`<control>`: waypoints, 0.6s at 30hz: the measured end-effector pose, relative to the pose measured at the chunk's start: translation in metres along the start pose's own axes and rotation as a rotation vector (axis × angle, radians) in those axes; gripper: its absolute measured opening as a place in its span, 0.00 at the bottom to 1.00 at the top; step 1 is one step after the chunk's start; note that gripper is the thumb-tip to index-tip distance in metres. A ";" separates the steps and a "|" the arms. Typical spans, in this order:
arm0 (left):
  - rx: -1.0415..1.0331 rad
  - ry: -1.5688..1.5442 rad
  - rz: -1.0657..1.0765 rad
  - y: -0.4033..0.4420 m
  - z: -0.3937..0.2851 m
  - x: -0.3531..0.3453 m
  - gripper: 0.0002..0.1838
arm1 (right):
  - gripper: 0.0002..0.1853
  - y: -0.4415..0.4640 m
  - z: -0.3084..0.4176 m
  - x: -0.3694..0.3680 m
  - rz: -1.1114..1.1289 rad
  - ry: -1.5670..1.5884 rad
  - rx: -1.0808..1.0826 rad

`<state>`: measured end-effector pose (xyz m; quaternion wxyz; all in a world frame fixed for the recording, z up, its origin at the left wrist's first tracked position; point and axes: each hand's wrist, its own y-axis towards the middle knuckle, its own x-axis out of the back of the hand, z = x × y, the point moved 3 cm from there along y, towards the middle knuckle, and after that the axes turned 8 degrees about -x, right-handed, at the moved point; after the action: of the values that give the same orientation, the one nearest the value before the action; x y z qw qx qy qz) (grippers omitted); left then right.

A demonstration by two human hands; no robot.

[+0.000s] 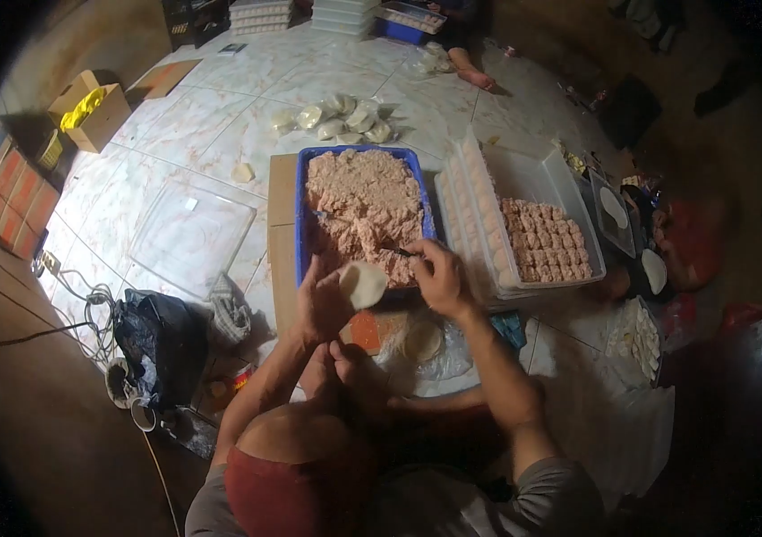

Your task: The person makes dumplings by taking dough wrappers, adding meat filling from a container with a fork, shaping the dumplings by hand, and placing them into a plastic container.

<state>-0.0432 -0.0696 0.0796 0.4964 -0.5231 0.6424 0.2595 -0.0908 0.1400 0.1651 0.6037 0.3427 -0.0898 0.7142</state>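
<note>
A blue tray (301, 188) full of pinkish minced filling (363, 183) stands on cardboard on the floor. At its near left corner my left hand (320, 300) holds a round white wrapper (364, 285) on its fingers. My right hand (439, 276) is closed round the dark handle of a utensil (396, 251), whose tip is in the filling. To the right, a translucent container (560, 183) holds rows of filled pieces (544, 242). More round wrappers (422, 341) lie on plastic below my hands.
Bagged wrappers (341, 118) lie beyond the tray. A clear lid (193, 234), a cloth (230, 309) and a black bag (159, 345) are at left. Stacked trays (260, 15) stand at the back. Another person's foot (475, 76) shows there; someone sits at far right.
</note>
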 end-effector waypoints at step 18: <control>-0.320 -0.139 -0.150 0.013 -0.006 -0.017 0.50 | 0.23 -0.085 -0.034 -0.067 -0.170 -0.347 0.252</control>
<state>-0.0584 -0.0633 0.0947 0.4680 -0.6227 0.5160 0.3563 -0.0226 0.1263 0.0749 0.5896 0.5395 -0.0731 0.5966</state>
